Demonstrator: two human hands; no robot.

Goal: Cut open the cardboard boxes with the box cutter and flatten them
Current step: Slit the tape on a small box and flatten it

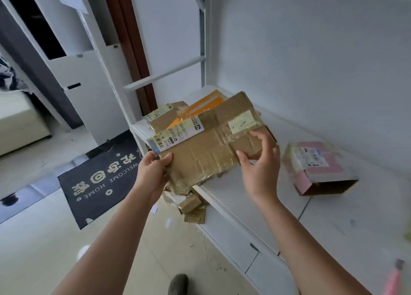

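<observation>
You hold a flattened cardboard box point(200, 152) up between both hands, just above the near corner of the white worktop point(255, 196). Your left hand point(153, 172) grips its lower left corner, thumb on top and the other fingers curled underneath. Your right hand point(260, 161) pinches a small folded flap at the right edge, thumb below and fingers point(262, 139) bent over the top. This box looks already slit and pressed flat, its tape wrinkled and its labels facing you, so I judge this one done apart from setting it down. Just beyond your fingers, a pile of flattened boxes point(195, 110) lies on the far corner of the worktop, brown and orange pieces overlapping, which suggests several are finished. Well to the right of your right hand, a pink box point(318, 167) sits on the worktop with its shape intact and one end open, so it probably has yet to be cut and flattened. Below your left hand, cardboard scraps point(191, 205) lie on the floor against the worktop's edge, and you may need to gather them. A pink tool point(394, 279), possibly the box cutter, shows blurred at the lower right edge, well away from both hands; I cannot tell for certain. As I read it, most of the work is behind you, with at least one box left.
</observation>
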